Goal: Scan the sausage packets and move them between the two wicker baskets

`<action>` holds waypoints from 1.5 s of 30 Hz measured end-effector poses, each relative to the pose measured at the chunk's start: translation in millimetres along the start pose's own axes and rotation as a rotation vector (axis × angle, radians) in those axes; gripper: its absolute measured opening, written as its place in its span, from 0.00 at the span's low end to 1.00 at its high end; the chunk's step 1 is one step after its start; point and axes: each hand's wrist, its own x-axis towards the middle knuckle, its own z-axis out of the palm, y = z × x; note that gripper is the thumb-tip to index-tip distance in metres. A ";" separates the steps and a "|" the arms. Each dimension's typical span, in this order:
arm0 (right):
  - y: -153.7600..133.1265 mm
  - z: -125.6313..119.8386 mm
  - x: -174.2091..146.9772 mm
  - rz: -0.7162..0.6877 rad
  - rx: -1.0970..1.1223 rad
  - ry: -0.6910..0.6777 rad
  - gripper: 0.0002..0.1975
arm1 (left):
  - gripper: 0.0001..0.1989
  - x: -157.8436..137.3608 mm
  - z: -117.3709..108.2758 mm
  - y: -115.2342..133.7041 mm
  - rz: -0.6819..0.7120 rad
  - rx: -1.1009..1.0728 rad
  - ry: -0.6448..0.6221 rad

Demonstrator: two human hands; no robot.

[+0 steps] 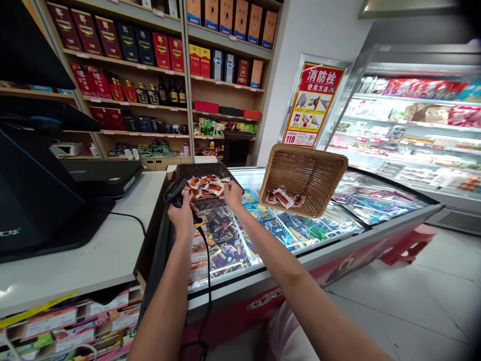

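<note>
In my left hand [182,216] is a black barcode scanner [176,192] with a yellow-edged grip and a cable hanging down. A dark woven basket [195,170] stands on the freezer's glass top just beyond both hands. It holds several small clear-and-white snack packets [205,188] with reddish-brown, sausage-like contents. My right hand [233,195] is at the right side of this pile, fingers closed on the edge of a packet; the fingertips are partly hidden. To the right, a tilted tan wicker basket [306,175] has a few similar packets [283,198] at its bottom.
Beneath the baskets is a glass-topped chest freezer [319,250] with bagged goods inside. At left, a counter [90,240] carries a dark checkout terminal [33,190]. A red stool [409,244] stands on the floor at right. Shelves of boxed bottles [150,50] line the back.
</note>
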 end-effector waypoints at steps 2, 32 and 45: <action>31.1 -30.8 -6.7 -0.077 0.071 0.107 0.14 | 0.21 -4.7 3.7 -3.2 0.012 0.035 -0.062; 93.4 -87.0 -34.9 -0.245 0.074 0.483 0.18 | 0.21 -39.1 13.2 -25.3 -0.013 0.430 -0.727; 94.5 -86.5 -33.3 -0.264 0.066 0.527 0.20 | 0.23 -44.0 14.3 -22.0 -0.022 0.518 -0.774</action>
